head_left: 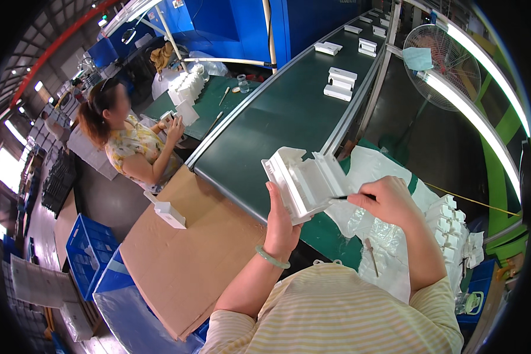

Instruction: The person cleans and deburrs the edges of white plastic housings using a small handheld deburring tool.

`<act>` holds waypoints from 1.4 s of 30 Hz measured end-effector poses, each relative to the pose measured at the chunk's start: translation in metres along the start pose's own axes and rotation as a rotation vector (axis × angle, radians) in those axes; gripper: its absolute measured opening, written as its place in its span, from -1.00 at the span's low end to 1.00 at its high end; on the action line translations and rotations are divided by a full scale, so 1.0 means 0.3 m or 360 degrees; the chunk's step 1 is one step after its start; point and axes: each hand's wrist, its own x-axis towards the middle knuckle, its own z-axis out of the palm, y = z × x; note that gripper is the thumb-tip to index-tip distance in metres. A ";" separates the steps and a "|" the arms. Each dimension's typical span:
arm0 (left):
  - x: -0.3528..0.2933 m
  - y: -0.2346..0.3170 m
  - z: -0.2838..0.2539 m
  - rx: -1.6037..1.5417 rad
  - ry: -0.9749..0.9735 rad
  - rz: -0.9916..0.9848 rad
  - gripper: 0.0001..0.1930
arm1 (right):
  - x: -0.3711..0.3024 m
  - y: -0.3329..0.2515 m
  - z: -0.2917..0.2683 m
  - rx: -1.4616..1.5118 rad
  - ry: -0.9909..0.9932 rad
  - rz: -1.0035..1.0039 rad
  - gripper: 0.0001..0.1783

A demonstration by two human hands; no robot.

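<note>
A white moulded plastic housing (301, 184) with a raised, hinged-looking flap is held up in front of me. My left hand (282, 229) is closed around its lower left side, a pale green bangle on that wrist. My right hand (386, 202) pinches a slim dark tool (340, 197), its end at the housing's right lower edge. Most of the tool is hidden by the fingers, so I cannot tell its exact kind. Below the right hand, a thin stick-like tool (371, 257) lies on white plastic sheeting (389, 236).
A green conveyor belt (259, 133) runs away ahead, carrying several white housings (340, 84). Brown cardboard (189, 253) at left bears one white part (170, 215). Stacked white parts (445, 224) stand at right, near a fan (442, 68). A co-worker (137, 138) handles a white part at far left.
</note>
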 end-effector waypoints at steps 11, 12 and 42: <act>0.018 -0.026 -0.002 0.0009 0.0125 0.0121 -0.18 | 0.017 -0.035 0.008 0.0398 0.0274 -0.0534 -0.65; 0.017 -0.026 -0.005 0.0036 0.0102 0.0131 -0.17 | 0.025 -0.041 0.008 0.0397 0.0274 -0.0532 -0.65; -0.038 -0.068 -0.020 0.0210 0.0035 0.0101 -0.21 | 0.093 -0.145 0.216 0.1325 0.0066 -0.0166 -0.71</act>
